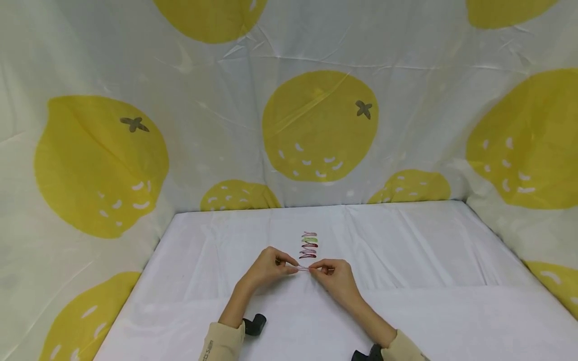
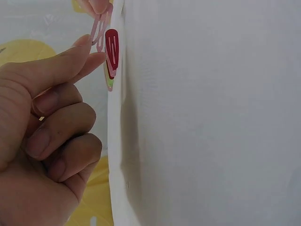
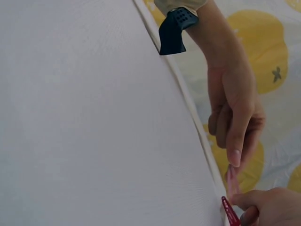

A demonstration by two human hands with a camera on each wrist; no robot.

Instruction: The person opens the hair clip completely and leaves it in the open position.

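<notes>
Between my two hands is a pink snap hair clip point(image 1: 303, 268), held just above the white tabletop. My left hand point(image 1: 267, 268) pinches one end with thumb and forefinger; its other fingers are curled in, as the left wrist view shows. The opposite end is pinched by my right hand point(image 1: 337, 282), partly cut off in the right wrist view. In the left wrist view the pink clip's point(image 2: 99, 30) two layers look spread apart. Just beyond my fingertips lies a column of several hair clips, with a dark red clip point(image 1: 308, 256) nearest and a green clip point(image 1: 309, 240) farther back.
A white cloth point(image 1: 433, 321) with creases covers the table. Behind and at both sides hangs a pale curtain point(image 1: 217, 125) printed with large yellow fruit. Black wrist-worn devices show at the left wrist point(image 1: 255, 325) and right wrist point(image 1: 368, 354).
</notes>
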